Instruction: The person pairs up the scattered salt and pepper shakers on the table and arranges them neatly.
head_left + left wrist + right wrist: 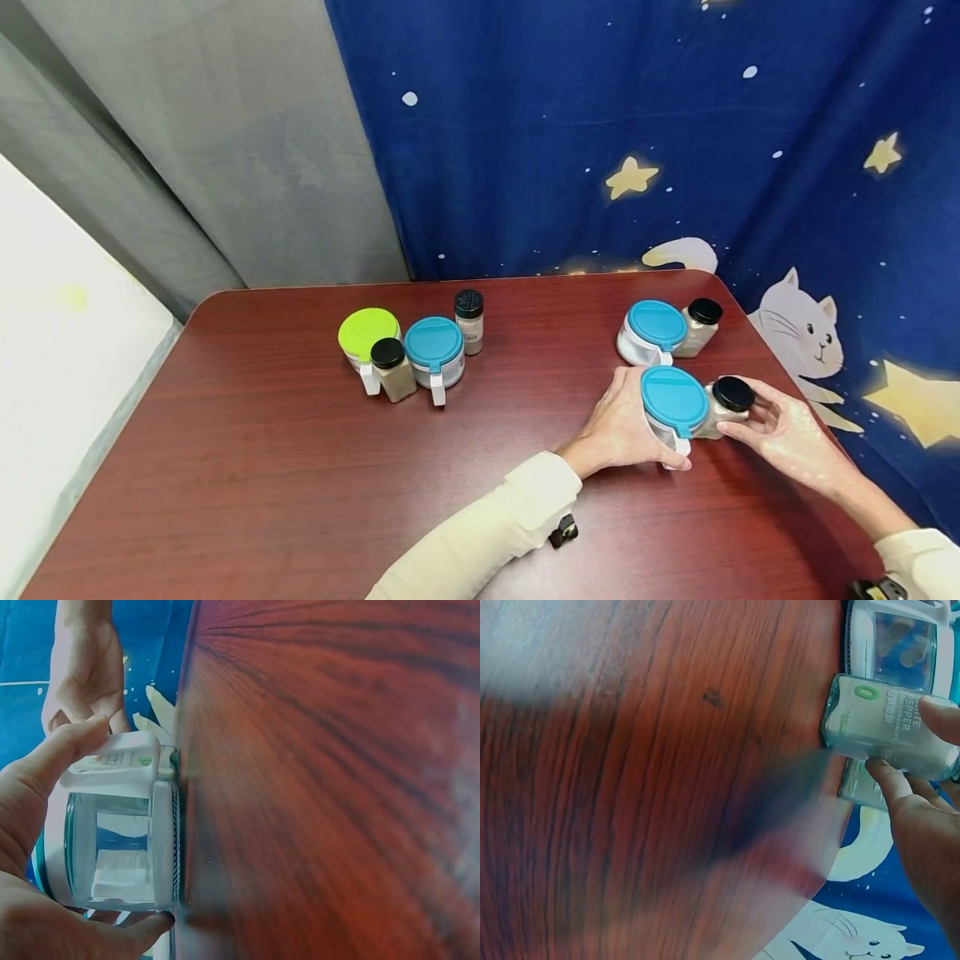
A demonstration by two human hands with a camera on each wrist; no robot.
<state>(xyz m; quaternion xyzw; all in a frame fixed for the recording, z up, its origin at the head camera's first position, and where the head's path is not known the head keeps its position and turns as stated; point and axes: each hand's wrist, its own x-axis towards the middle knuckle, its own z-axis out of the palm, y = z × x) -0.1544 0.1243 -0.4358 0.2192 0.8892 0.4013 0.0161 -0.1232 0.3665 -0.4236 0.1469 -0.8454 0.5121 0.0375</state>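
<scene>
My left hand (621, 427) grips a clear seasoning jar (675, 400) with a blue lid and a white handle, at the right side of the table. In the left wrist view the thumb lies by the jar's handle (112, 780) and the fingers pass under its other side. Beside it, my right hand (798, 442) holds a square, black-capped pepper bottle (732, 397) between thumb and fingers. Its label, partly reading "pepper", shows on the bottle (877, 720) in the right wrist view. Jar and bottle stand close together, upright.
Just behind are another blue-lidded jar (654, 327) and a black-capped bottle (701, 327). Left of centre stand a green-lidded jar (367, 329), a square bottle (395, 379), a blue-lidded jar (435, 343) and a round shaker (470, 325). Curtains (525, 150) hang behind the brown table (300, 483).
</scene>
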